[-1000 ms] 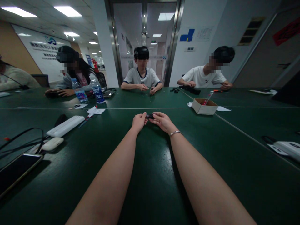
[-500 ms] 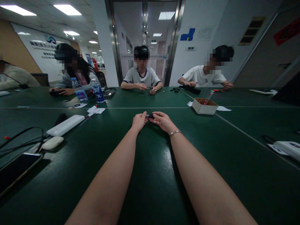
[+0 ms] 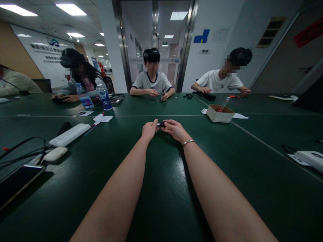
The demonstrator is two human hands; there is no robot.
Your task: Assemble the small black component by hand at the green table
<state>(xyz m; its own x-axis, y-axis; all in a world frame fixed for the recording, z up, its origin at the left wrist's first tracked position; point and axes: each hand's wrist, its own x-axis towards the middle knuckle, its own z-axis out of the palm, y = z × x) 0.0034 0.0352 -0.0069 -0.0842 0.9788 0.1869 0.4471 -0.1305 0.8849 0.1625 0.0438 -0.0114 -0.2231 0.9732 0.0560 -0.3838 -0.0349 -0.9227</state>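
Note:
Both my arms reach forward over the dark green table [image 3: 161, 174]. Between my fingertips is a small, dark, stubby object [image 3: 160, 124] with a lighter, shiny left end; it is too small to tell its kind. My left hand [image 3: 149, 130] pinches the shiny end between thumb and fingers. The dark end is gripped by my right hand [image 3: 175, 129], which has a silver bracelet [image 3: 189, 142] at its wrist. My fingers hide part of the object.
A white power strip [image 3: 70, 135], a pale rounded case [image 3: 56, 154] and a phone [image 3: 20, 185] lie at left. Beyond stand two bottles [image 3: 103, 97]. An open cardboard box [image 3: 220, 116] sits at right. Across the table, several people in headsets handle small things.
My hands stay in nearly the same place with the small dark object between them. The whole view has shifted very slightly.

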